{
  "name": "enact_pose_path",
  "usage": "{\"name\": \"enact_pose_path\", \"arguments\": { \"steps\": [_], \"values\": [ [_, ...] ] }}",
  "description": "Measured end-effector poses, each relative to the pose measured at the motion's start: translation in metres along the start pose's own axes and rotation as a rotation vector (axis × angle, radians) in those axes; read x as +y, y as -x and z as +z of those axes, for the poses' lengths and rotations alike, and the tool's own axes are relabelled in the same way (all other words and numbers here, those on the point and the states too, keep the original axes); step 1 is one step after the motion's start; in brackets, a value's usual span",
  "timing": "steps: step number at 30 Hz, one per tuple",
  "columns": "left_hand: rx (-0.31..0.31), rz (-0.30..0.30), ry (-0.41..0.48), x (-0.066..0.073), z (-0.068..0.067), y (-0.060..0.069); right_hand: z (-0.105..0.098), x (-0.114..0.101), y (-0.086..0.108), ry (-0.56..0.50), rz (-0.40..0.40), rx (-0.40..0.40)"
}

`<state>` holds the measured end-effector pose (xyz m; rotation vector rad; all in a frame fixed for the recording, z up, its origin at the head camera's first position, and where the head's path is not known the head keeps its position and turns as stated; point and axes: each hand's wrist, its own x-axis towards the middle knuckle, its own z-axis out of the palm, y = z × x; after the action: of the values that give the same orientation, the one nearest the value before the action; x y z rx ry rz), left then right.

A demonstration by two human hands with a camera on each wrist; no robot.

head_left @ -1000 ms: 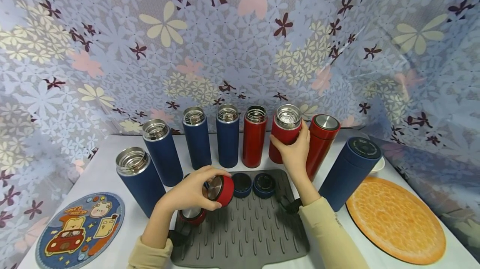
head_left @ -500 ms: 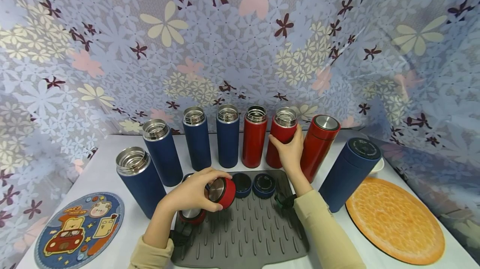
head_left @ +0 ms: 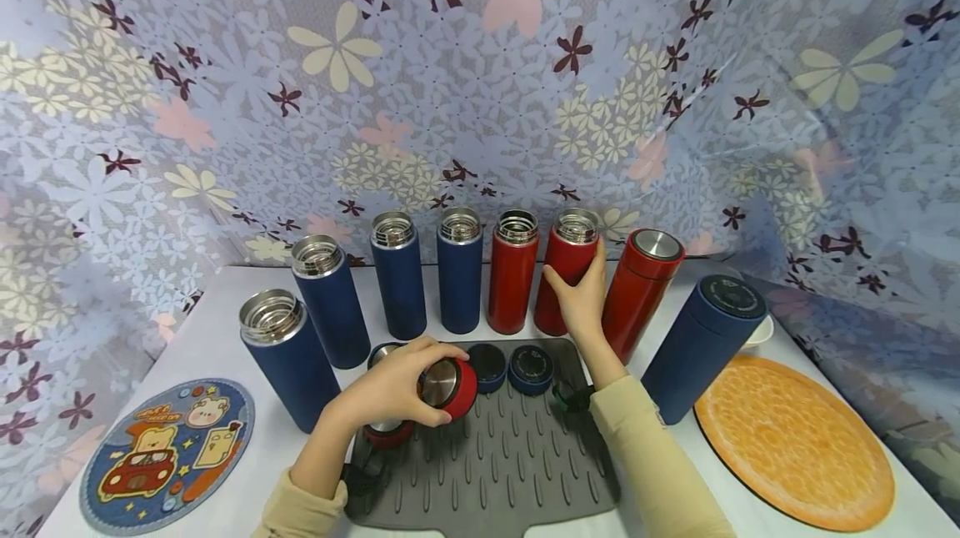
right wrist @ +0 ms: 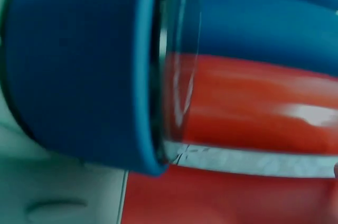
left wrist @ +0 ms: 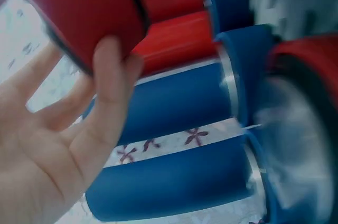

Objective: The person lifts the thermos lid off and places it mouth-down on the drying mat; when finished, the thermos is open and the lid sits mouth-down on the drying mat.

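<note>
My left hand [head_left: 393, 384] pinches a red lid [head_left: 467, 392] with a steel top, tilted above the grey mat [head_left: 510, 471]. In the left wrist view the fingers wrap the sides of this lid [left wrist: 87, 15]. My right hand [head_left: 585, 296] grips the body of an open red thermos bottle [head_left: 557, 258], which stands upright with its steel mouth bare. To its left is another open red bottle [head_left: 512, 288]; a red bottle with its lid on [head_left: 637, 300] is at its right. The right wrist view shows no fingers clearly, only a near blue lid [right wrist: 79, 65] and red bottles.
Several open blue bottles [head_left: 459, 288] line the left side. Blue lids [head_left: 531, 369] and a red lid [head_left: 390, 434] lie on the mat. A capped blue bottle [head_left: 701, 346] stands right, by an orange round mat [head_left: 795, 442]. A cartoon mat [head_left: 168, 455] lies left.
The red bottle in my right hand has shifted slightly left, closer to the other open red bottle. My left hand still holds the red lid, which is slightly further right.
</note>
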<state>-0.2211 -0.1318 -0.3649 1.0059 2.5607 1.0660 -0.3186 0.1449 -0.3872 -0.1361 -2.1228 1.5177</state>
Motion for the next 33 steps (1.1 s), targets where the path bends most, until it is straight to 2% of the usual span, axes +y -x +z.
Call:
{"name": "enact_pose_path", "arguments": {
  "steps": [5,7,9,12,15,16,18,21,25,28,33],
  "values": [
    [0.076,-0.008,-0.058,-0.005,0.011,0.004,-0.005,-0.011,0.017,0.005,-0.009,-0.012],
    [0.092,-0.016,-0.077,-0.007,0.015,0.006,-0.007,-0.015,0.026,-0.022,-0.046,0.003],
    [0.088,-0.026,-0.101,-0.010,0.019,0.008,-0.010,-0.017,0.035,-0.060,-0.123,0.035],
    [0.063,-0.037,-0.144,-0.014,0.025,0.009,-0.013,-0.019,0.046,-0.114,-0.316,0.138],
    [0.037,-0.039,-0.193,-0.016,0.030,0.009,-0.018,-0.018,0.050,-0.107,-0.491,0.291],
    [0.032,-0.037,-0.210,-0.016,0.031,0.008,-0.020,-0.017,0.050,-0.094,-0.525,0.337],
    [0.026,-0.032,-0.246,-0.016,0.034,0.008,-0.025,-0.016,0.049,-0.070,-0.543,0.395],
    [0.025,-0.025,-0.299,-0.016,0.036,0.007,-0.031,-0.013,0.047,-0.043,-0.501,0.418],
    [0.025,-0.029,-0.355,-0.015,0.038,0.007,-0.036,-0.006,0.043,-0.014,-0.385,0.424],
    [0.018,-0.035,-0.382,-0.015,0.040,0.006,-0.040,0.001,0.038,-0.028,-0.264,0.422],
    [0.010,-0.035,-0.413,-0.014,0.042,0.004,-0.045,0.010,0.032,-0.127,-0.041,0.388]
  ]
}}
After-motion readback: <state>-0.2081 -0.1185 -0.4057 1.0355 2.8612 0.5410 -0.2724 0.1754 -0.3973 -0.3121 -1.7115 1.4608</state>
